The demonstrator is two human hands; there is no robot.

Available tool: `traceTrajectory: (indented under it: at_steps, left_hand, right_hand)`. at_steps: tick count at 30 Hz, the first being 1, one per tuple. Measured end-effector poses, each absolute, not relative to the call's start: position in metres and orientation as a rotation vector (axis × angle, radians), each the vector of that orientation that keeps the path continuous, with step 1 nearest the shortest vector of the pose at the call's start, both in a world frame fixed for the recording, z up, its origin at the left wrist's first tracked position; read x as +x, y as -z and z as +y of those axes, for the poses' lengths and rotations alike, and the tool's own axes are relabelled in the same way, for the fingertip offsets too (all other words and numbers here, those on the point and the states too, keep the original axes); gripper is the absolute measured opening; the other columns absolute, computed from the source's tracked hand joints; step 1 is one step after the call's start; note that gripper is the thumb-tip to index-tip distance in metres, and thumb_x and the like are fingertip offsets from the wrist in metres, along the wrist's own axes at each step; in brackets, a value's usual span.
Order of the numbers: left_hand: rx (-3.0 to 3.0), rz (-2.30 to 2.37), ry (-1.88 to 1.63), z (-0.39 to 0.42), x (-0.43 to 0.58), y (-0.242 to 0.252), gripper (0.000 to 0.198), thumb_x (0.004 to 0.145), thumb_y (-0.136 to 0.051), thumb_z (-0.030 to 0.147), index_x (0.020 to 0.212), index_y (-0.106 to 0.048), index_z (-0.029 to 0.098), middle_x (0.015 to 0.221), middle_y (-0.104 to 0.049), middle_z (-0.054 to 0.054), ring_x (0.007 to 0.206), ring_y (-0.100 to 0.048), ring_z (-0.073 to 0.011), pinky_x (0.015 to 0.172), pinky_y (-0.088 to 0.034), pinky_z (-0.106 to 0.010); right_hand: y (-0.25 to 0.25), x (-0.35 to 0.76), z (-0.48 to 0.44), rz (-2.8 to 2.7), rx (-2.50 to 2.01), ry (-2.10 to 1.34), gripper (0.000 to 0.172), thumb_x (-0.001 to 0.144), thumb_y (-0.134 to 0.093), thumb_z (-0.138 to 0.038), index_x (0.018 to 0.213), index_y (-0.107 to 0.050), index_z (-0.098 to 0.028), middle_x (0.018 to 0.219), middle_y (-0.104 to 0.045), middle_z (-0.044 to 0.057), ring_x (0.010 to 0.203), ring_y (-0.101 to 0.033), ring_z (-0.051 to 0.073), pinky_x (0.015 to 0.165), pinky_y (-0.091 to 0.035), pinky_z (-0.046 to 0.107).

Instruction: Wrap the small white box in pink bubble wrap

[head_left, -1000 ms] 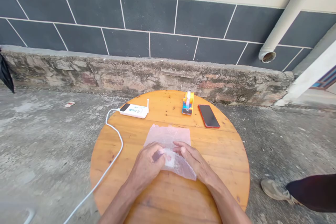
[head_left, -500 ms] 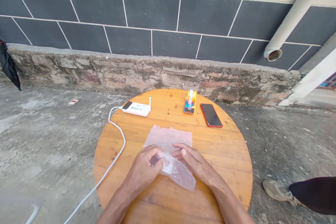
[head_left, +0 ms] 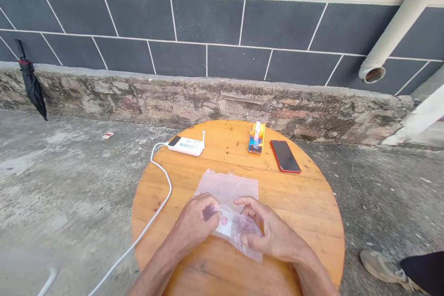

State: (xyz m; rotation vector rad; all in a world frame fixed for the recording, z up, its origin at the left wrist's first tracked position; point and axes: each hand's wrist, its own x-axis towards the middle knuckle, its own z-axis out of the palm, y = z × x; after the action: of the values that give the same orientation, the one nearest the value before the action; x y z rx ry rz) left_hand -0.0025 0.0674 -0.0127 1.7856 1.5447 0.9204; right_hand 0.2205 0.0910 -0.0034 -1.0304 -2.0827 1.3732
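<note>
A sheet of clear, pinkish bubble wrap (head_left: pixel 231 185) lies on the round wooden table, its near part folded up around a flat white object (head_left: pixel 225 223) with a small reddish mark. What that object is, I cannot make out through the plastic. My left hand (head_left: pixel 199 217) is closed on the left end of the folded part, thumb on the near side and fingers behind. At the right end, my right hand (head_left: pixel 268 229) curls around the wrap, its thumb pressing on the near flap and its index finger bent above.
The wooden table (head_left: pixel 301 208) carries a white device (head_left: pixel 187 146) with an antenna and a white cable (head_left: pixel 152 222), a tape dispenser (head_left: pixel 256 138) and a red-edged phone (head_left: pixel 285 156). A folded umbrella (head_left: pixel 33 85) leans on the wall. A person's shoe (head_left: pixel 381 266) is at right.
My right hand has gone from stretched fingers over the wrap to curling around its right end. My left hand keeps its hold. The view has shifted slightly left.
</note>
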Motion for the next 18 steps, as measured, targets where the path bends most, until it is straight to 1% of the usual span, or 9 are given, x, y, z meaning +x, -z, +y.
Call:
traceTrajectory:
  at_steps: [2,4,6,8,11,14,15,16,18]
  left_hand:
    - [1.758,1.579,-0.873,0.071,-0.007,0.016,0.005,0.074,-0.054,0.022,0.069,-0.054,0.019,0.064,-0.057,0.004,0.06,-0.05,-0.013,0.054,-0.037,-0.022]
    - [1.746,1.652,-0.846,0.073,-0.015,0.019,0.007,0.075,-0.053,0.025,0.079,-0.057,0.02,0.068,-0.06,0.003,0.062,-0.053,-0.014,0.056,-0.04,-0.024]
    - [1.797,1.779,-0.883,0.071,-0.023,0.021,0.019,0.075,-0.053,0.025,0.093,-0.058,0.02,0.08,-0.064,0.0,0.071,-0.058,-0.0173,0.063,-0.044,-0.028]
    - [1.927,1.895,-0.989,0.061,-0.028,0.02,0.027,0.077,-0.051,0.023,0.103,-0.056,0.02,0.093,-0.064,-0.004,0.087,-0.059,-0.0221,0.074,-0.046,-0.035]
    - [2.22,1.834,-1.152,0.042,-0.022,0.012,0.027,0.08,-0.048,0.018,0.106,-0.056,0.021,0.104,-0.062,-0.007,0.103,-0.054,-0.0251,0.089,-0.042,-0.041]
    - [2.371,1.671,-1.034,0.036,-0.006,0.003,0.053,0.075,-0.05,0.011,0.127,-0.045,0.02,0.126,-0.052,-0.01,0.122,-0.04,-0.027,0.101,-0.035,-0.042]
    - [2.374,1.636,-0.976,0.038,-0.001,0.001,0.059,0.072,-0.051,0.01,0.13,-0.042,0.019,0.127,-0.05,-0.01,0.124,-0.037,-0.0277,0.102,-0.034,-0.043]
    - [2.359,1.608,-0.92,0.043,0.003,-0.001,0.061,0.071,-0.051,0.01,0.131,-0.042,0.019,0.124,-0.052,-0.01,0.122,-0.039,-0.0282,0.101,-0.035,-0.044]
    - [2.306,1.562,-0.836,0.053,0.006,-0.002,0.053,0.068,-0.052,0.009,0.12,-0.052,0.02,0.105,-0.059,-0.008,0.107,-0.048,-0.0269,0.092,-0.041,-0.043]
  right_hand:
    - [0.009,0.217,0.091,-2.095,-1.115,-1.307,0.044,0.077,-0.059,-0.019,0.118,-0.049,-0.028,0.085,-0.053,-0.002,0.073,-0.049,0.013,0.064,-0.038,0.023]
    - [0.013,0.215,0.093,-2.096,-1.151,-1.271,0.037,0.08,-0.055,-0.018,0.116,-0.05,-0.027,0.08,-0.05,-0.003,0.066,-0.045,0.011,0.058,-0.034,0.021]
    - [0.015,0.215,0.094,-2.102,-1.158,-1.272,0.038,0.082,-0.054,-0.019,0.119,-0.048,-0.027,0.075,-0.048,-0.005,0.061,-0.041,0.01,0.054,-0.03,0.021]
    - [0.014,0.215,0.094,-2.114,-1.18,-1.241,0.04,0.083,-0.053,-0.02,0.121,-0.046,-0.028,0.073,-0.046,-0.005,0.059,-0.039,0.01,0.053,-0.029,0.02]
    - [0.011,0.216,0.093,-2.149,-1.202,-1.178,0.043,0.082,-0.054,-0.02,0.123,-0.046,-0.029,0.078,-0.049,-0.004,0.063,-0.041,0.011,0.057,-0.033,0.022]
    - [0.007,0.215,0.092,-2.168,-1.192,-1.161,0.044,0.082,-0.055,-0.022,0.125,-0.046,-0.028,0.078,-0.05,-0.003,0.062,-0.04,0.011,0.058,-0.032,0.022]
    - [0.007,0.215,0.092,-2.166,-1.187,-1.163,0.045,0.082,-0.056,-0.023,0.126,-0.046,-0.027,0.077,-0.049,-0.004,0.06,-0.039,0.01,0.057,-0.032,0.022]
    - [0.006,0.214,0.092,-2.158,-1.177,-1.176,0.045,0.082,-0.057,-0.024,0.126,-0.047,-0.026,0.076,-0.048,-0.004,0.059,-0.038,0.01,0.056,-0.031,0.022]
    - [0.005,0.215,0.093,-2.114,-1.121,-1.246,0.045,0.083,-0.059,-0.029,0.126,-0.047,-0.025,0.075,-0.048,-0.004,0.059,-0.038,0.01,0.055,-0.031,0.022]
